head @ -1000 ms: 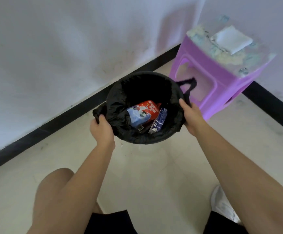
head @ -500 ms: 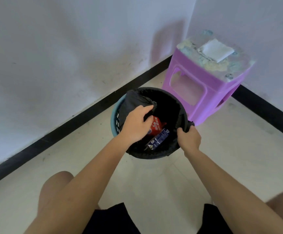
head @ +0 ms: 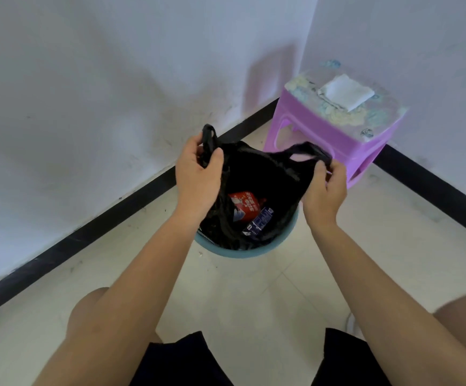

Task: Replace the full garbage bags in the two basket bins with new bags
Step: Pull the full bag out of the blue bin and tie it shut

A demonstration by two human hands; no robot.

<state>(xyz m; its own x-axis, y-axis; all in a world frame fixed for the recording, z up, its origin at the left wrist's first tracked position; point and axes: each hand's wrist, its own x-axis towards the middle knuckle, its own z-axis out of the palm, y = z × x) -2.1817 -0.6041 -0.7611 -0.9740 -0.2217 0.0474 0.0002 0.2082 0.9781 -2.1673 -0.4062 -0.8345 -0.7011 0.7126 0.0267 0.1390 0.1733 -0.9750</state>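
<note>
Left hand: fingers and thumb curled round the left handle loop of the garbage bag; the loop stands up above the knuckles.
Right hand: fingers curled, pinching the end of the right handle loop, which stretches flat toward the hand.
Garbage bag: black plastic, mouth held open between the two hands, its upper part raised above the bin, its lower part inside the bin.
Bag contents: red carton beside a blue-and-white pack, both low in the bag, below and between the hands.
Basket bin: light blue, round, standing on the floor directly under the hands; only its near rim shows past the bag.
Floor: pale glossy tile, faint joint lines, a few dark specks near the bin.
Skirting: black band along the foot of both walls, meeting in the corner.
Walls: white, scuffed with grey marks low down.
Stool: purple plastic, patterned top, in the corner just behind the bin to the right.
Folded white cloth: lying on the stool top.
Person: bare forearms, black shorts, knees bent at the frame's lower edge.
</note>
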